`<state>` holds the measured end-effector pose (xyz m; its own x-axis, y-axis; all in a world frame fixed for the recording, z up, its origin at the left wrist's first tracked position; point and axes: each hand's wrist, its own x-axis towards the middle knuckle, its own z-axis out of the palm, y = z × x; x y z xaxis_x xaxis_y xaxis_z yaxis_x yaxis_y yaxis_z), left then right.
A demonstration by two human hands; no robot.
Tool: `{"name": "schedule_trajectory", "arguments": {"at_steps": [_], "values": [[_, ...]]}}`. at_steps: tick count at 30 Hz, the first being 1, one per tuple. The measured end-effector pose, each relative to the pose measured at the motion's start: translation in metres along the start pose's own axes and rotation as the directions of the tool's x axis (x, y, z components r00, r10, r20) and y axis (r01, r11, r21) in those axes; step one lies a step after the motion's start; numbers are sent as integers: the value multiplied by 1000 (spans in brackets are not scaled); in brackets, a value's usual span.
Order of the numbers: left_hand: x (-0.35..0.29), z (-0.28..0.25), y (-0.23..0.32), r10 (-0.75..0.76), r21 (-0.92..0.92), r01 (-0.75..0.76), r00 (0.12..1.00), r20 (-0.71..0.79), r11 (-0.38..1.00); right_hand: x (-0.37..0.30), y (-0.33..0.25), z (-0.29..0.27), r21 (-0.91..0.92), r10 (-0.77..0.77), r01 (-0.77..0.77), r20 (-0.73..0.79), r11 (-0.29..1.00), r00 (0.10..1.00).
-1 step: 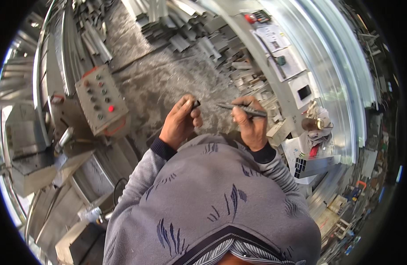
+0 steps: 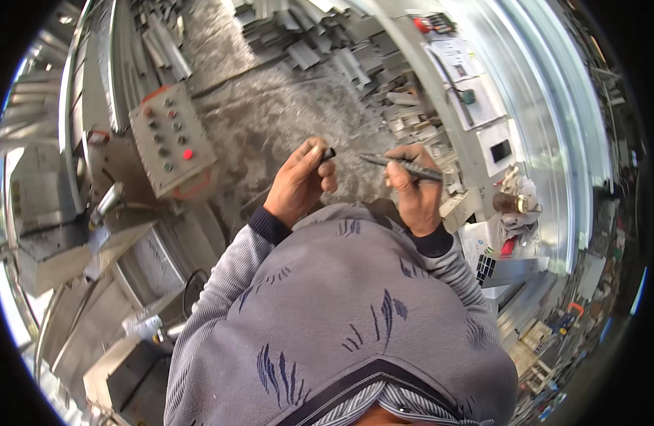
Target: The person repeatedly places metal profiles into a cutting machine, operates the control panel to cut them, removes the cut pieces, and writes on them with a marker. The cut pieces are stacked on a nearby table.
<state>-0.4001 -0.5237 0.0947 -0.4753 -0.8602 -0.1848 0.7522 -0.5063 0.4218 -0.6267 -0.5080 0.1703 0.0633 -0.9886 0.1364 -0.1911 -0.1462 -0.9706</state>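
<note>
My left hand [image 2: 296, 180] is closed, pinching a small black pen cap [image 2: 328, 154] between thumb and fingers. Across from it, my right hand [image 2: 417, 195] grips a dark marker pen [image 2: 401, 165], its bare tip directed left at the cap. A narrow gap separates tip and cap. Both hands are held in front of my chest, above the grey, scuffed floor [image 2: 298, 106].
A control box [image 2: 172, 140] with several buttons stands to the left beside machinery. Metal offcuts [image 2: 355, 57] are heaped ahead. On the right, a bench carries papers [image 2: 480, 99], a phone [image 2: 501, 150], a calculator [image 2: 441, 23], a rag [image 2: 517, 226] and long metal profiles [image 2: 547, 121].
Both hands appear slightly farther right and higher in the picture, as the whole view has shifted a little. The cap and marker stay apart in the same grips.
</note>
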Motion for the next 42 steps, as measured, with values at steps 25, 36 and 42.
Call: {"name": "schedule_trajectory", "arguments": {"at_steps": [25, 36, 42], "values": [[3, -66, 142, 542, 454, -353, 739, -400, 818, 229, 51, 211, 202, 313, -665, 761, 719, 569], [-16, -54, 187, 888, 939, 337, 409, -212, 69, 270, 49, 290, -65, 406, -973, 913, 222, 32], [-44, -51, 196, 656, 509, -428, 346, -671, 747, 252, 30, 324, 68, 153, -810, 970, 583, 191]]}}
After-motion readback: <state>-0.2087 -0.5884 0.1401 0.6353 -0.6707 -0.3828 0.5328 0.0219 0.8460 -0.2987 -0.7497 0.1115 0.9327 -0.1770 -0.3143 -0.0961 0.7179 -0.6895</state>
